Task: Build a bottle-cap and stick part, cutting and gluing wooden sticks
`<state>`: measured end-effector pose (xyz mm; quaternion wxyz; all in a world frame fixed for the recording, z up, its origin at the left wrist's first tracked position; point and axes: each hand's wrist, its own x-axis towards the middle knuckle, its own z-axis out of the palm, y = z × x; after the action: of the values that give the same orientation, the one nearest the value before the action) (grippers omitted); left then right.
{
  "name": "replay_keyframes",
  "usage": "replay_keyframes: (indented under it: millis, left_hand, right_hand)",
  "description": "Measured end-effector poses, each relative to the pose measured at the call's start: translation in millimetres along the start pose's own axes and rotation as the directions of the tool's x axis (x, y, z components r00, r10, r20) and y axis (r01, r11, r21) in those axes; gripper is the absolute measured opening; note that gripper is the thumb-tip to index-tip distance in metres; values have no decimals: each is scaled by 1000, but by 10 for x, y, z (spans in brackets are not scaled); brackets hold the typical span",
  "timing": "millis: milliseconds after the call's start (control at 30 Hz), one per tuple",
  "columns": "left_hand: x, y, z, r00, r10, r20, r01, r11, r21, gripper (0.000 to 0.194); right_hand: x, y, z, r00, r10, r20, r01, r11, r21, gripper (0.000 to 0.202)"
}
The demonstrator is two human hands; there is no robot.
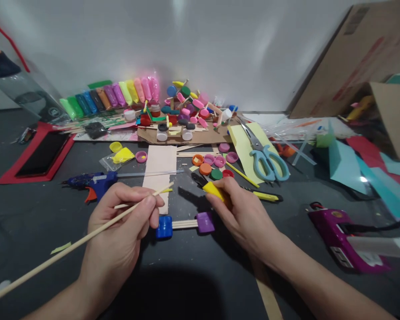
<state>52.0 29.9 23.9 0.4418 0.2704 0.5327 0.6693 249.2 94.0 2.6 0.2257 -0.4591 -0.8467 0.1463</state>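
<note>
In the head view, the left hand (118, 226) pinched a long skewer (76, 246) between thumb and fingers, its near end slanting down to the lower left and its far tip pointing up over a pale strip (160, 155). A second, shorter stick (120, 206) showed between the same fingers. The right hand (242, 209) had thumb and fingers closed around a yellow piece (214, 191), whose far part the hand hid. The two hands were apart.

Between and just below them, a blue block (164, 226) and a purple block (205, 222) lay on the dark table (173, 284), joined by pale sticks (185, 224). A cutter (268, 196) lay by the right hand, partly hidden by it. Beyond that hand were coloured caps (205, 169), and to their right scissors (268, 164) lay partly on yellow paper (235, 135).

Near the left hand lay a glue gun (103, 183), its clear glue stick (146, 173) reaching over the strip. Further left, a phone (43, 153) rested on red paper (10, 173). At the back, clay packs (111, 97) stood in a row. A purple device (360, 255) lay at the right.
</note>
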Motion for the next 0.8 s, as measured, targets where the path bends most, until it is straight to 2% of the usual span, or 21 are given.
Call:
replay_keyframes:
  millis: [133, 267, 467, 600, 733, 800]
  left_hand:
    - [-24, -11, -11, 999, 31, 31, -32, 998, 55, 14]
    - [-51, -29, -16, 998, 46, 44, -49, 997, 58, 14]
    - [-12, -74, 1, 1000, -10, 23, 9, 999, 39, 15]
    - [24, -156, -30, 998, 1, 55, -5, 997, 79, 14]
    - [41, -179, -99, 992, 58, 111, -70, 991, 112, 12]
    - [41, -150, -120, 977, 176, 118, -188, 977, 100, 12]
  right_hand:
    - [-40, -130, -70, 984, -159, -83, 164, 985, 60, 11]
    - [-73, -260, -86, 973, -230, -29, 232, 970, 72, 10]
    - [-60, -198, -56, 983, -181, 31, 179, 981, 69, 10]
    - [-74, -165, -59, 982, -178, 62, 177, 984, 32, 9]
    - [-55, -83, -81, 983, -140, 117, 142, 990, -8, 11]
    - [-24, -12, -93, 991, -54, 121, 62, 996, -58, 13]
